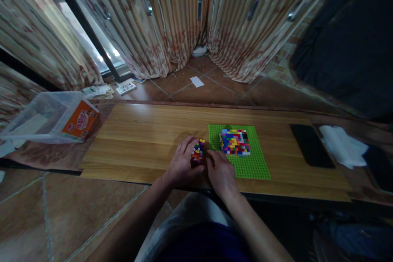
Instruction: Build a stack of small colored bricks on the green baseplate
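Note:
My left hand (181,163) is closed around the left side of a small heap of multicoloured toy bricks (198,150), its thumb on the near side. Whether a container holds these bricks is too dim to tell. Close against the heap's right side is my right hand (221,171), fingers curled together; what they hold, if anything, is hidden. Just beyond that hand a block built of mixed-colour toy bricks (235,142) stands on a green studded baseplate (259,166). My right hand covers the baseplate's near left corner.
The bricks lie on a low wooden table (132,139). A clear plastic bin (46,137) with an orange label stands off its left end. A black phone-like slab (311,145) and a white cloth or bag (342,145) lie at the right. Curtains (178,28) hang behind.

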A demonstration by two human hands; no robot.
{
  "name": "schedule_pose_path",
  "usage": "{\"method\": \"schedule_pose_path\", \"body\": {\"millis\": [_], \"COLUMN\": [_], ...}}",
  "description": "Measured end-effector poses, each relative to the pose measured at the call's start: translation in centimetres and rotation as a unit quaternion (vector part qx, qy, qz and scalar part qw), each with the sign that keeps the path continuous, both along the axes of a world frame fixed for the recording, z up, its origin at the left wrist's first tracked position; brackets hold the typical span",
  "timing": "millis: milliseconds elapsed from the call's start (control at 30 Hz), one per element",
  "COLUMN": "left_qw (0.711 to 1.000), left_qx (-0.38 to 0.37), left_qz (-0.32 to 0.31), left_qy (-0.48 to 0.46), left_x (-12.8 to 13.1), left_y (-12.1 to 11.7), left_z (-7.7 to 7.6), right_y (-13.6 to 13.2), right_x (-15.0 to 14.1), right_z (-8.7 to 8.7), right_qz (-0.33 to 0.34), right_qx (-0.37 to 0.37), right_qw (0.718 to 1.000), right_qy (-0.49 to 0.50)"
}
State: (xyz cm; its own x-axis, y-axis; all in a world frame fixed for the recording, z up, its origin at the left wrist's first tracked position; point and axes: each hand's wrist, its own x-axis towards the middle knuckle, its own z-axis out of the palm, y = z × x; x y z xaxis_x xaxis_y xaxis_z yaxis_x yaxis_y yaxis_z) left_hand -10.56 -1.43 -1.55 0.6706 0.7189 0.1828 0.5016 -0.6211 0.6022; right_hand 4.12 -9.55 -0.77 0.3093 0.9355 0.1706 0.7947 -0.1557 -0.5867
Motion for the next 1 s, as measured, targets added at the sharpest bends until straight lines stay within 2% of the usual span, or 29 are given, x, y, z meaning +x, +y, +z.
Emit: {"method": "schedule_pose_path", "body": {"millis": [167, 300, 433, 667, 1000], "left_qw": [0.998, 0.994, 0.991, 0.992, 0.994], "left_qx": [0.049, 0.069, 0.086, 0.095, 0.084], "left_qz": [0.023, 0.057, 0.063, 0.053, 0.043], "left_qy": [0.039, 0.055, 0.077, 0.07, 0.061], "left_x": [0.7, 1.0, 0.7, 0.1, 0.1], "left_y": [-0.1, 0.0, 0.5, 1.0, 1.1], "left_z": [-0.9, -0.9, -0.5, -0.3, -0.4], "right_y": [1.6, 2.2, 2.0, 1.7, 1.6], "right_x": [-0.1, 0.3, 0.7, 0.9, 0.4], "right_z": [0.6, 1.1, 1.0, -0.1, -0.2], "right_qz": [0.011, 0.024, 0.026, 0.022, -0.003], "right_qx": [-0.105, -0.131, -0.118, -0.048, -0.008], "right_qw": [0.994, 0.991, 0.993, 0.998, 0.998], "right_qy": [-0.024, -0.014, 0.012, 0.04, 0.07]}}
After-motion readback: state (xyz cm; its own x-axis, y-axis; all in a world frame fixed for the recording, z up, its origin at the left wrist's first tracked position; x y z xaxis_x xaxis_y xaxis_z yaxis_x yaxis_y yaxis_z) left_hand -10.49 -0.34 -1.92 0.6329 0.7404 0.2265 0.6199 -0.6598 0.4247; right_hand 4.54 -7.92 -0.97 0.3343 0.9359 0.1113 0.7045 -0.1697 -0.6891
